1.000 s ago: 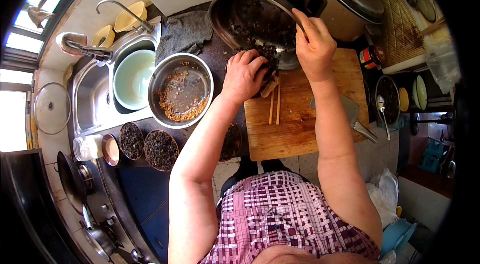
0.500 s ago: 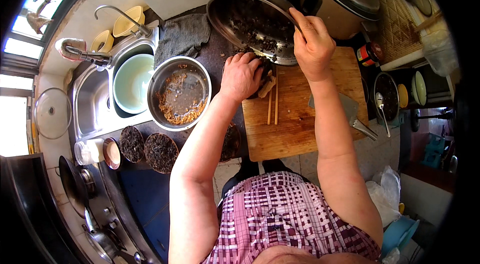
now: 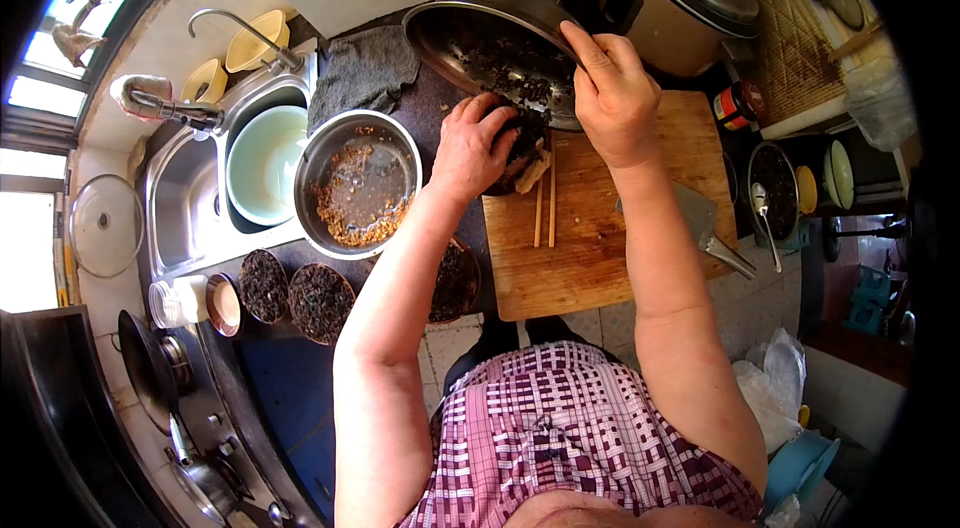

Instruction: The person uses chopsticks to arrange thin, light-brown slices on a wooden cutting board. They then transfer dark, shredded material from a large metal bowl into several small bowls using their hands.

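Note:
My right hand (image 3: 620, 108) grips the rim of a large metal basin (image 3: 437, 36), which is tipped toward me at the far edge of the wooden cutting board (image 3: 600, 273). Dark, wet chopped food (image 3: 520, 83) clings inside it and gathers at the low lip. Just below that lip my left hand (image 3: 470, 150) rests with fingers apart and bent over a dark heap. The fingertips touch the heap; what lies under the palm is hidden. A pale tan scrap (image 3: 535, 171) sits beside it. Two chopsticks (image 3: 545, 213) and a cleaver (image 3: 695, 218) lie on the board.
At left, a metal bowl (image 3: 408, 143) holds brown crumbs, beside a sink with a pale green basin (image 3: 265, 168). Several bowls of dark chopped food (image 3: 320, 304) line the counter's near edge. A large cooker (image 3: 665, 13) and a red-and-black jar (image 3: 738, 105) stand at right.
The metal basin has shifted slightly left and tips more steeply toward me, my right hand moving with it. My left hand has moved a little left and its fingers have spread.

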Available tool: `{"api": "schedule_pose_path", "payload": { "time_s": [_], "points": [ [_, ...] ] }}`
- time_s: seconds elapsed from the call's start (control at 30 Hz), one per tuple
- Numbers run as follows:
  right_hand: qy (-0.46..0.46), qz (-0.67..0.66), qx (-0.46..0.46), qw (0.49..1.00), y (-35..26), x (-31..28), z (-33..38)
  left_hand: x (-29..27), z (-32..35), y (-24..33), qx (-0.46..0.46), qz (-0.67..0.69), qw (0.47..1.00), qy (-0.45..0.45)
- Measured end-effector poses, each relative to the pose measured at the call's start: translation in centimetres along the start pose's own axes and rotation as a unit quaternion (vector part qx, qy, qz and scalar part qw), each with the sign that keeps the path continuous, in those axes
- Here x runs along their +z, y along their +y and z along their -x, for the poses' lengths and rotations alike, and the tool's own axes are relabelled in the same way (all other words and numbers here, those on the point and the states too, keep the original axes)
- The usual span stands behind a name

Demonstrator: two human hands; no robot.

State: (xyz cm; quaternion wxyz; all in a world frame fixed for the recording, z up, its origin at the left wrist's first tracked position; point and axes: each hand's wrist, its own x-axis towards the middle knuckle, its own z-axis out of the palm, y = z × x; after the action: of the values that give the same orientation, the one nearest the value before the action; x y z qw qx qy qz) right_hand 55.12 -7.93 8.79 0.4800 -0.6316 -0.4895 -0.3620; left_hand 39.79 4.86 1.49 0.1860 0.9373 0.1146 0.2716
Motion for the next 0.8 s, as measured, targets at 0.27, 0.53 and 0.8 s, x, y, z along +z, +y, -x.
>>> {"api": "schedule_pose_path", "payload": {
  "time_s": [0.27, 0.53, 0.8],
  "points": [
    [0.028, -0.004, 0.008, 1.000, -0.2, -0.6, -0.5, -1.5, 1.9, 1.7, -0.036, -0.013, 0.999, 0.001],
    [0.038, -0.031, 0.014, 0.999, -1.2, -1.4, -0.6, -1.9, 3.2, 3.1, -0.027, -0.038, 0.999, -0.010],
    [0.027, -0.028, 0.023, 0.999, -1.0, -1.6, 0.0, -1.8, 3.6, 3.2, -0.030, -0.007, 0.999, 0.015]
  ]
}}
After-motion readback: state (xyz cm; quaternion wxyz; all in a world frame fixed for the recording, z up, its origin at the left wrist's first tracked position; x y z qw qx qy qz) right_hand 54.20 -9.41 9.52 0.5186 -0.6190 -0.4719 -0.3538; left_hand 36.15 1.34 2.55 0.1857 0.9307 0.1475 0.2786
